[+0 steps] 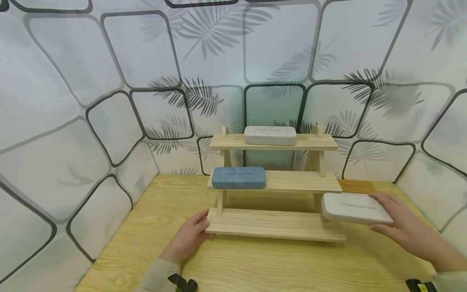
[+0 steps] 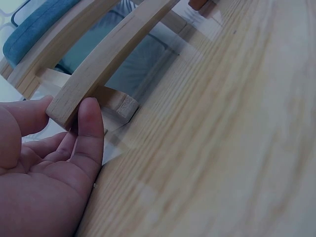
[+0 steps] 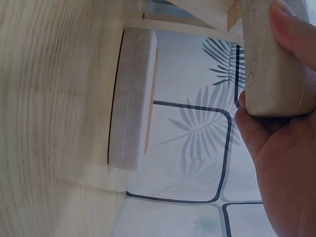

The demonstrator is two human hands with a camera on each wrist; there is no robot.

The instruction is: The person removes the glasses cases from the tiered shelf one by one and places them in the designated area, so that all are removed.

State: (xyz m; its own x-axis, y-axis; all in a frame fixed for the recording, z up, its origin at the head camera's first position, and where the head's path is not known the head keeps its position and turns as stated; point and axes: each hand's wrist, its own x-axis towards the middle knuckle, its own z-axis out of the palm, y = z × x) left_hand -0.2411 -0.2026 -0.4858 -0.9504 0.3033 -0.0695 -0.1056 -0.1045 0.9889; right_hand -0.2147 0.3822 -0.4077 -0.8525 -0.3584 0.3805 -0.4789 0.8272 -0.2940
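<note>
A three-tier wooden display stand [image 1: 273, 223] stands on the table. My left hand [image 1: 189, 235] pinches the left end of its bottom shelf, with the thumb on top and fingers beneath in the left wrist view. My right hand [image 1: 408, 229] holds a pale grey glasses case [image 1: 355, 207] by its right end, raised off the table by the stand's right side. A blue glasses case [image 1: 238, 178] lies on the left of the middle shelf. Another pale grey glasses case [image 1: 270, 136] lies on the top shelf.
In the right wrist view, a further pale case [image 3: 131, 98] lies on the table. An orange-brown flat item [image 1: 357, 186] sits behind the stand at the right. Patterned fabric walls [image 1: 113, 215] enclose the wooden table [image 1: 255, 267] at the back and sides.
</note>
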